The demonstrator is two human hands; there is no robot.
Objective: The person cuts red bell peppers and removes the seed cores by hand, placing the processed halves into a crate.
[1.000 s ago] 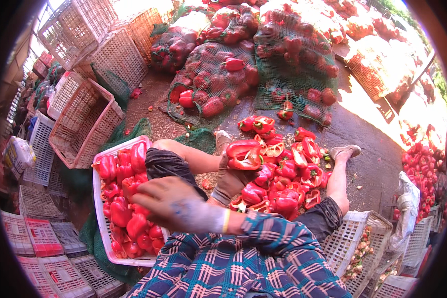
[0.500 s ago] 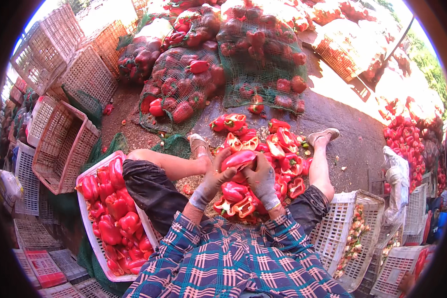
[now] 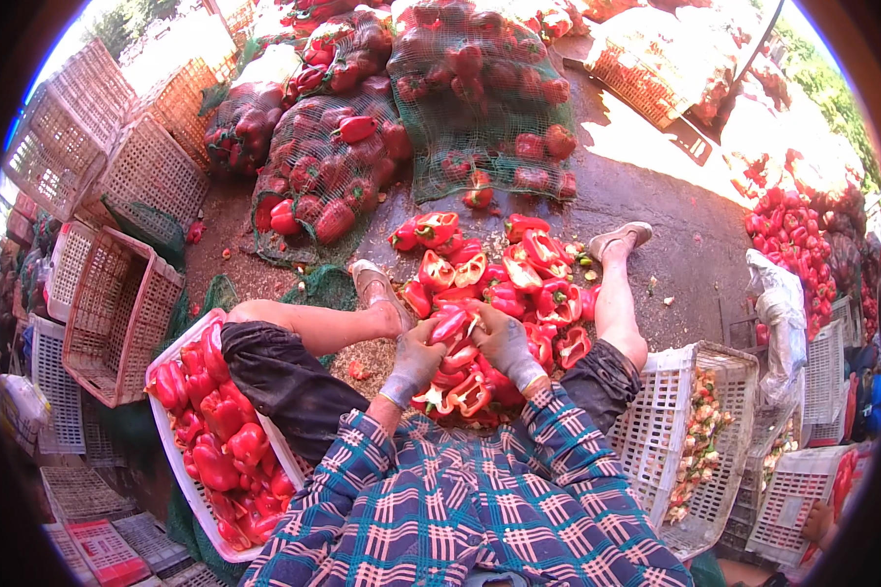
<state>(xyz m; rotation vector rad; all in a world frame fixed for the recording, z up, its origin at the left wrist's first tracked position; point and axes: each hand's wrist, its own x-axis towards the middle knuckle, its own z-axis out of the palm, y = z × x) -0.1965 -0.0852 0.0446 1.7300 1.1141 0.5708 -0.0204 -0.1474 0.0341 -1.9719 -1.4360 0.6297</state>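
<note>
Between my gloved hands, a red bell pepper [image 3: 449,325] is held low over a heap of red peppers [image 3: 505,296] on the floor between my legs. My left hand [image 3: 416,362] wraps round its left side. From the right, my right hand [image 3: 505,350] closes on its other end, with the fingertips partly hidden. Many peppers in the heap are cut open, showing pale insides. By my left thigh stands a white crate [image 3: 178,465] filled with red peppers [image 3: 222,416]. A white crate [image 3: 646,416] by my right thigh holds pale green-and-white pepper cores [image 3: 700,445].
Green mesh sacks of peppers [image 3: 485,108] stand ahead, with another sack [image 3: 323,171] beside. Stacked crates [image 3: 152,171] and a tilted crate [image 3: 117,313] are at left. More peppers [image 3: 793,240] lie piled at right, near clear plastic wrapping [image 3: 781,313].
Both hands have come a little lower and closer together with the pepper, which now sits tilted between them. The whole view has shifted slightly.
</note>
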